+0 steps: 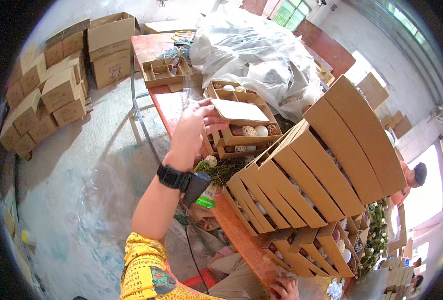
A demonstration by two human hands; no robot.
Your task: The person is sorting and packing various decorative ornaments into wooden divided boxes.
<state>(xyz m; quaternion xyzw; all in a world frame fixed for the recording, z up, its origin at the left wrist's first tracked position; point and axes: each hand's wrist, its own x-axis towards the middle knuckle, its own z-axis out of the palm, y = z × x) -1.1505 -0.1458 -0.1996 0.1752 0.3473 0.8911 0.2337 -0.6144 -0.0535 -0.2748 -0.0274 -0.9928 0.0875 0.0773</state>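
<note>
My left hand, with a black band on the wrist, is closed on the near-left end of a pale-topped cardboard flap. The flap lies over a divided cardboard box with rattan balls, a white ball and brown pieces in it. Behind it is another divided box with similar balls. Just below my left hand, green moss and a pale woven ball sit near the table edge. My right hand rests at the table's near edge, fingers apart and holding nothing visible; the lower border cuts it off.
Tilted stacks of filled cardboard trays rise on the right of the red table. Clear plastic sheeting heaps at the back, beside an divided tray. Cartons pile on the left floor. A person is at far right.
</note>
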